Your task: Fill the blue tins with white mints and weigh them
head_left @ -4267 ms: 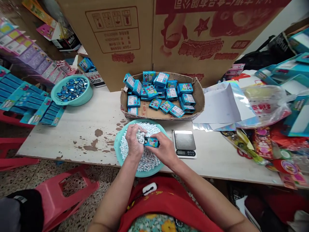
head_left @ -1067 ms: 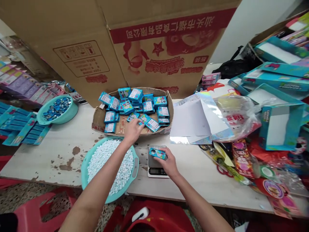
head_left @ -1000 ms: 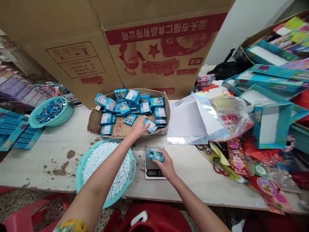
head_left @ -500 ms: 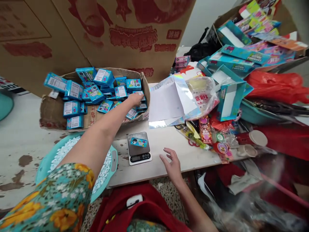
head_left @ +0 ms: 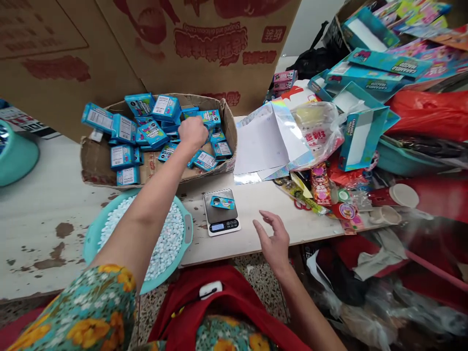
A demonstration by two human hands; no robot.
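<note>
My left hand (head_left: pixel 193 133) is down among small blue candy packs (head_left: pixel 152 133) in a low cardboard box (head_left: pixel 98 168). Its fingers are curled downward, and what they may hold is hidden under the hand. Below the box stands a small kitchen scale (head_left: pixel 219 219) with its display lit. One blue flat pack (head_left: pixel 223 202) lies on the scale's plate. My right hand (head_left: pixel 275 239) hovers just right of the scale, thumb and fingers apart, holding nothing. Under my left forearm sits a turquoise basin (head_left: pixel 187 229) full of small white pieces (head_left: pixel 168 246).
A large printed carton (head_left: pixel 153 68) stands behind the box. White and shiny sheets (head_left: pixel 261 141) lie to the right, beside a clear plastic bag (head_left: pixel 314 126). Blue display boxes (head_left: pixel 360 141), wrappers and a cup (head_left: pixel 402 196) crowd the right side. Another turquoise container (head_left: pixel 18 156) is at far left.
My left hand has moved from the box's right end toward its middle, fingers now curled. The scale's display has lit up. The whole view has shifted slightly; my right hand stays open beside the scale.
</note>
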